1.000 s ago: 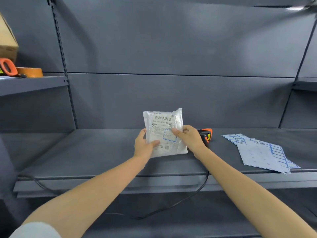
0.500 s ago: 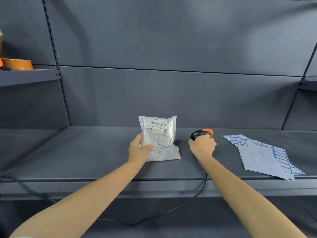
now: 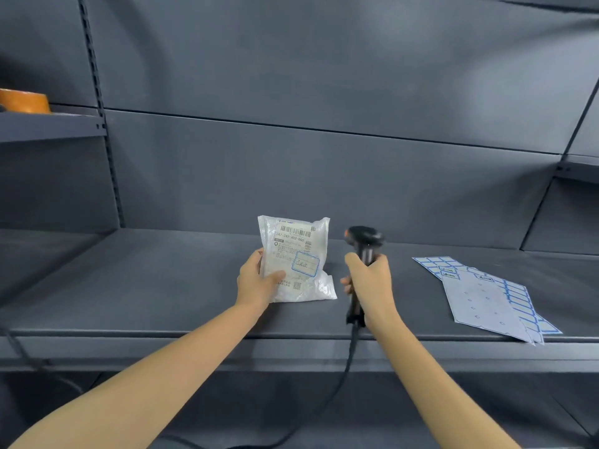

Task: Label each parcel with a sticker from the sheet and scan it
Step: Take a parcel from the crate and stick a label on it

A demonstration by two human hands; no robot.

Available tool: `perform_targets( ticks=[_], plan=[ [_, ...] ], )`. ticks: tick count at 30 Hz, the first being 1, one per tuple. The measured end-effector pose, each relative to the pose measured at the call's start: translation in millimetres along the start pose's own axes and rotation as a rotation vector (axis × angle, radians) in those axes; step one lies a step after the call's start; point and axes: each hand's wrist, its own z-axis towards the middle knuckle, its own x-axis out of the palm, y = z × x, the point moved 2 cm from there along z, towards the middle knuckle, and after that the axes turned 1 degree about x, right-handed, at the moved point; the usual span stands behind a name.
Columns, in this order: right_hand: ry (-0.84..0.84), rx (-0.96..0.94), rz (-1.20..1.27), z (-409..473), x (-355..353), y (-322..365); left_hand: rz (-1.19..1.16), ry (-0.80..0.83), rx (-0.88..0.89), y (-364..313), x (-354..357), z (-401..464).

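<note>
A white plastic parcel (image 3: 296,251) stands tilted upright on the dark shelf (image 3: 162,286), its printed barcode label facing me. A blue-bordered sticker (image 3: 305,265) sits on its lower right part. My left hand (image 3: 259,280) grips the parcel's left edge, thumb on the front. My right hand (image 3: 369,280) is closed around the handle of a black barcode scanner (image 3: 364,238), lifted upright just right of the parcel, its head near the parcel's top. Sticker sheets (image 3: 486,296) with blue-bordered labels lie on the shelf at the right.
The scanner's black cable (image 3: 343,377) hangs over the shelf's front edge and runs down to the left. An orange tape roll (image 3: 24,101) sits on a higher shelf at the far left. A grey back panel closes the shelf behind.
My right hand left the parcel, took the scanner off the shelf and raised it upright beside the parcel. My left hand keeps holding the parcel.
</note>
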Motion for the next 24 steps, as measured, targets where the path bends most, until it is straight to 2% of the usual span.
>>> perform_targets(
  ticks=[4, 8, 24],
  plan=[
    [0.158, -0.086, 0.052, -43.6, 20.5, -6.5, -0.003, 0.004, 0.038, -1.5, 0.4, -2.5],
    [0.224, -0.12, 0.087, -61.5, 35.3, -15.8, 0.015, 0.009, 0.064, -1.6, 0.8, -2.9],
    [0.265, -0.161, 0.154, -62.4, 41.1, -19.2, 0.046, 0.031, 0.082, 0.6, -0.6, -1.3]
  ],
)
